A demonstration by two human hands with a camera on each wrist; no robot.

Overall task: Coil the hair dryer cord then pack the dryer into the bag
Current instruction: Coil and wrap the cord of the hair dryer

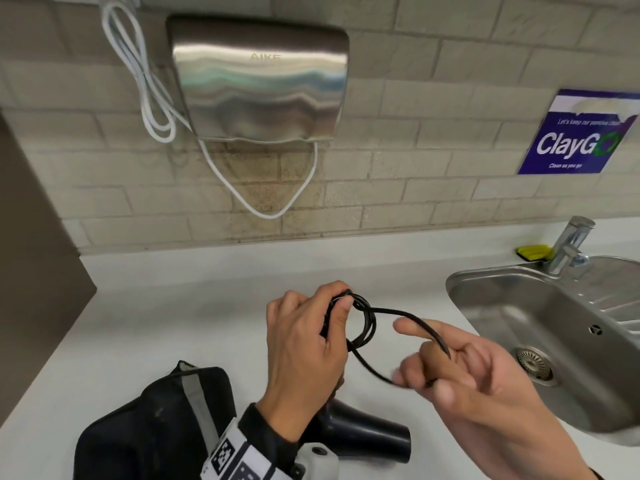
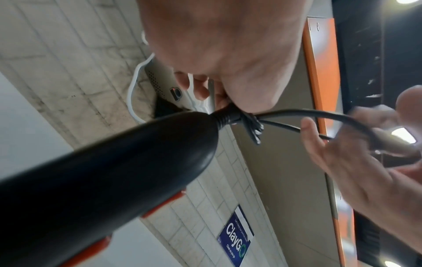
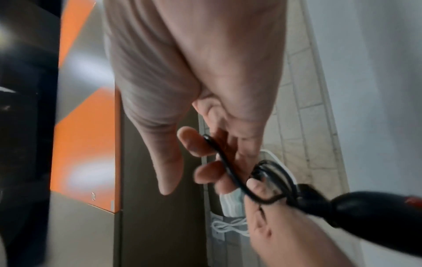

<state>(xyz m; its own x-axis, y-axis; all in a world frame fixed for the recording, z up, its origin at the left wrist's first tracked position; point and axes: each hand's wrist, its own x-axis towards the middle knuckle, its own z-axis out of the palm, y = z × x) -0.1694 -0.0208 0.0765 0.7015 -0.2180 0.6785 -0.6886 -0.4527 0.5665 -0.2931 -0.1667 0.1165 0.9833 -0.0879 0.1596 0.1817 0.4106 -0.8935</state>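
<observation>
So the biggest thing near the action is the stainless steel sink basin (image 1: 540,327), off to the right of the hands, with the chrome tap (image 1: 571,244) behind it, and everything happens over the plain white countertop (image 1: 173,306), probably because it's the one flat spot to lay gear out. Up on the brick-tile wall beyond the hands hangs a brushed metal hand dryer (image 1: 259,81) that reads "AIKE", with its own white cable (image 1: 145,81) looped beside it, and further right is a blue wall sign (image 1: 578,133) saying "ClayGo" and "Clean as you go". The soft dark fabric bag (image 1: 152,424) sits slumped just below-left of the left hand, close by so the dryer can go straight in, I'd guess. The black plastic hair dryer (image 1: 363,434) hangs right under the left wrist; the left wrist view shows its handle running up to the grip. The left hand (image 1: 308,344) is curled tight around the gathered loops of the thin black power cord (image 1: 367,317) where it leaves the handle, which keeps the coil from springing apart. The right hand (image 1: 467,382), just right of that grip, has its fingers bent loosely around the free strand, pinching it to feed another loop.
</observation>
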